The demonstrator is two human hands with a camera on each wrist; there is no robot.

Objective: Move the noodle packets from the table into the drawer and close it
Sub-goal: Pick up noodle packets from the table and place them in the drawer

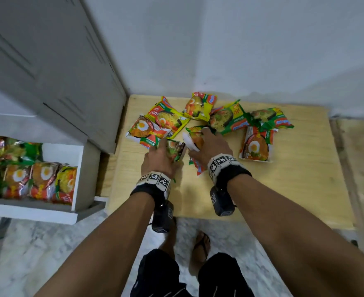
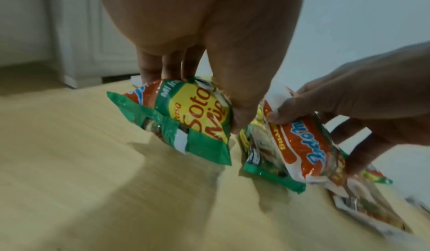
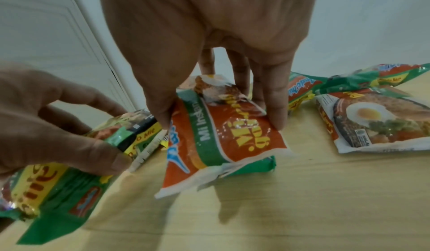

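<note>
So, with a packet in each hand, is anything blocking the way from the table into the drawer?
Nothing visible does. The drawer stands open left of the table, with a bare gap at its right end. The left hand grips a green packet, the right hand an orange one.

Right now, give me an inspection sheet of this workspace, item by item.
Surface: light wooden table, packets scattered at its far side.
Job's things: drawer open, rows of packets inside; six loose packets on the table beyond the hands.
Clutter: nothing seen.
Hands: left hand grips a green Soto Mie packet; right hand grips an orange-and-white packet, with a green one under it.
Cables: nothing seen.
Surroundings: grey cabinet above the drawer, white wall, marble-pattern floor.
</note>
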